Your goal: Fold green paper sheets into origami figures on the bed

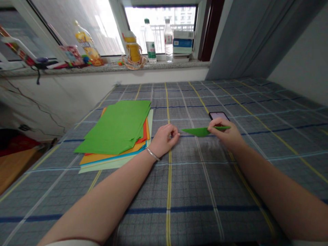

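Observation:
My right hand [224, 134] pinches a narrow folded piece of green paper [197, 131] between fingers and thumb, its pointed ends sticking out on both sides. My left hand [165, 140] rests on the checked bedsheet [176, 191] with its fingers curled, holding nothing, just right of a stack of coloured paper sheets [115, 128]. Green sheets lie on top of that stack, with red, orange, blue and pale green edges showing below. A black smartphone [219, 115] lies on the sheet just beyond my right hand, partly hidden by it.
Beyond the bed runs a stone windowsill [107, 67] holding plastic bottles, a yellow jug [133, 51] and boxes. A grey curtain [238, 37] hangs at the back right. A wall rises to the right, and the bed's left edge drops to a wooden surface.

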The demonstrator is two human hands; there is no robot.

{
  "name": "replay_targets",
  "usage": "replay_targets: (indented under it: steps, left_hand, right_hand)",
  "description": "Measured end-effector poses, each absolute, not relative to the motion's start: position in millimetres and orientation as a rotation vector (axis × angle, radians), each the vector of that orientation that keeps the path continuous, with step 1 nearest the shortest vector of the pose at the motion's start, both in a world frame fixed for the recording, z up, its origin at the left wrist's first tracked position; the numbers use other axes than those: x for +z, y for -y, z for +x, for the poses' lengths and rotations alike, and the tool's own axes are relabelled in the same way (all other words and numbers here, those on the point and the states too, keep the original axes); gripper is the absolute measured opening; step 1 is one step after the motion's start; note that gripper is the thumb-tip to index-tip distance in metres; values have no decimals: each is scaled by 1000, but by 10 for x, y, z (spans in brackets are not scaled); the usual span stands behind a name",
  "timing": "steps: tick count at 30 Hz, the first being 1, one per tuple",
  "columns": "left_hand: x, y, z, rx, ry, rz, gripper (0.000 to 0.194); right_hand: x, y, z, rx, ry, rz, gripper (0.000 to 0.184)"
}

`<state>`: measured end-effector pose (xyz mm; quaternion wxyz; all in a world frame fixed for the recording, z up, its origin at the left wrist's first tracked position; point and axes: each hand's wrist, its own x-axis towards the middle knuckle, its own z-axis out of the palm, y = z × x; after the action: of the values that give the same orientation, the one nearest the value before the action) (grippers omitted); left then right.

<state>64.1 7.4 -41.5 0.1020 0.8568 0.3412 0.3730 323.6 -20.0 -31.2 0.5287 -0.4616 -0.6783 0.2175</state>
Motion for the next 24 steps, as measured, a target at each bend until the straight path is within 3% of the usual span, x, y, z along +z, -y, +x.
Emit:
replay_targets:
  steps: [4, 8, 13, 24]
  left_hand:
    - [-424, -85, 628, 1246, -1068, 2535, 10]
    - [-369, 2, 669, 1144, -916, 2837, 33]
    - [-342, 97, 722, 1053, -857, 3093, 19]
    - [-331, 112, 770, 1235, -735, 3192, 12]
  right_hand:
    - [-320, 221, 3184, 396, 1621, -1132, 8]
    - [-336, 300, 3011, 340, 1839, -1034, 6]
    - [-318, 400, 2854, 293, 2024, -909, 4]
    - [-312, 443, 2772, 260, 2065, -908, 11]
